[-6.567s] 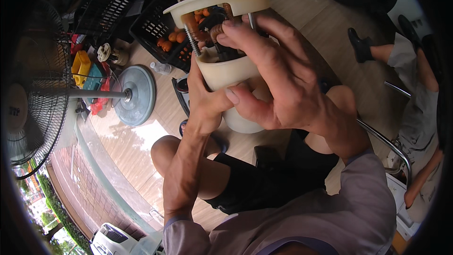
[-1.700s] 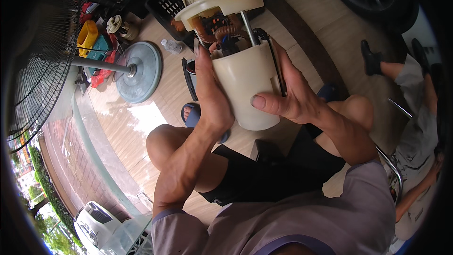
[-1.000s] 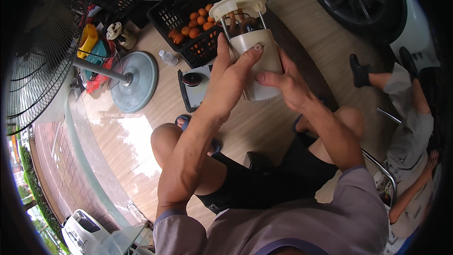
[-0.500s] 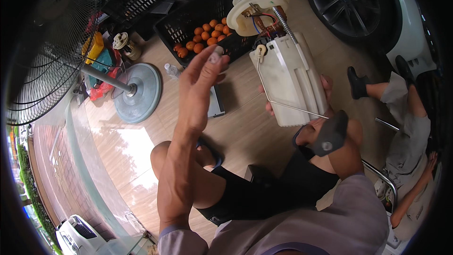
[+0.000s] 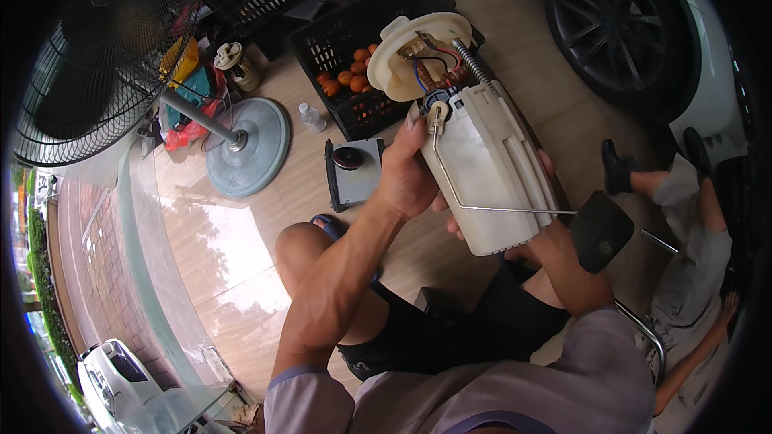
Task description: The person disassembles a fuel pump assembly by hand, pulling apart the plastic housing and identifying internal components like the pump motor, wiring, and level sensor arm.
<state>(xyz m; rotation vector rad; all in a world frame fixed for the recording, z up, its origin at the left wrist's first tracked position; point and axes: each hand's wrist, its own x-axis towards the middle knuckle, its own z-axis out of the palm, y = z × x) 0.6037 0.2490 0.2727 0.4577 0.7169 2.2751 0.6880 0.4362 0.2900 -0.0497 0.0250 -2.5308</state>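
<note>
Between my hands is a fuel pump module (image 5: 490,185), a cream plastic body tilted, with its round flange (image 5: 402,48) at the far end. Coloured wires and a ribbed spring post run between flange and body. My left hand (image 5: 408,173) grips the body's left side, thumb pointing up near the flange end; its fingers are partly hidden behind. My right hand (image 5: 548,164) supports the body from behind and the right, mostly covered by it. A thin metal float rod (image 5: 515,210) crosses the front of the body to a black float (image 5: 603,231) above my right forearm.
Beyond the module stands a black crate (image 5: 366,116) of orange fruit (image 5: 346,78). A grey metal box (image 5: 366,181) with a dark round object lies on the floor. At left stand a fan (image 5: 245,141) and a water bottle (image 5: 312,117). A car wheel (image 5: 607,20) and a seated person (image 5: 696,265) are on the right.
My left hand, raised and off the module half a second ago, has come down and right to grip the module's side. The module has tilted slightly and shifted lower in view.
</note>
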